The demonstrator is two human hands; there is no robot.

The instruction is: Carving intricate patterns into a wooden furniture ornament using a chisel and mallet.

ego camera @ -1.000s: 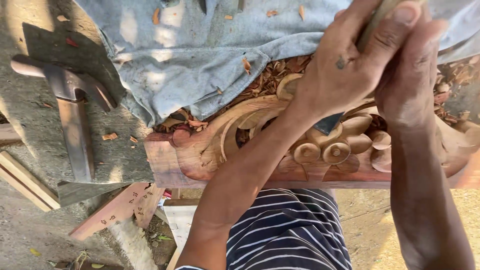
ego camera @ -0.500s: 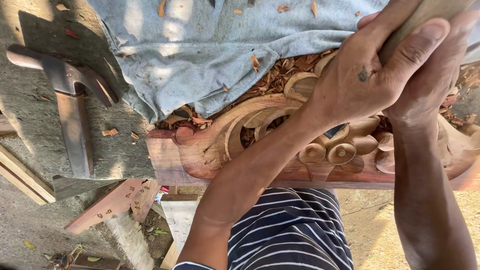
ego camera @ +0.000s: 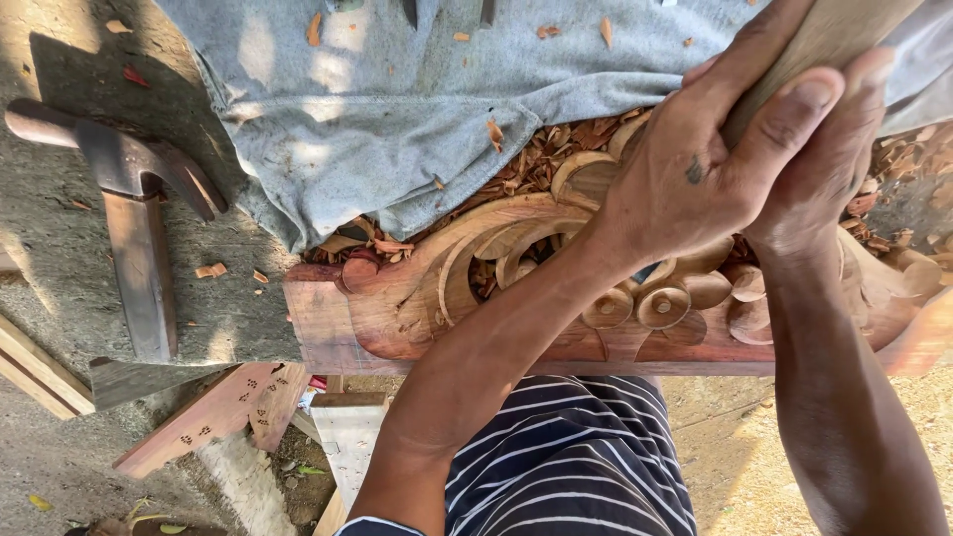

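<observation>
A reddish wooden carving [ego camera: 417, 298] with scrolls and round bosses lies along the bench edge in front of me. Both hands grip one wooden tool handle [ego camera: 824, 45] at the upper right, held over the carving. My left hand [ego camera: 695, 179] wraps the handle with the thumb up along it. My right hand [ego camera: 829, 159] closes on the same handle just behind. The tool's blade is hidden under the hands. Wood chips [ego camera: 556, 159] lie on the carving and beside it.
A grey cloth [ego camera: 397, 109] covers the bench beyond the carving, with chips on it. A wooden mallet [ego camera: 134, 218] lies on the concrete surface at the left. Wood offcuts [ego camera: 208, 417] lie below on the ground. My striped shirt [ego camera: 566, 467] is at the bottom.
Both hands with the handle have shifted slightly up and to the right across the carving. The mallet has not moved.
</observation>
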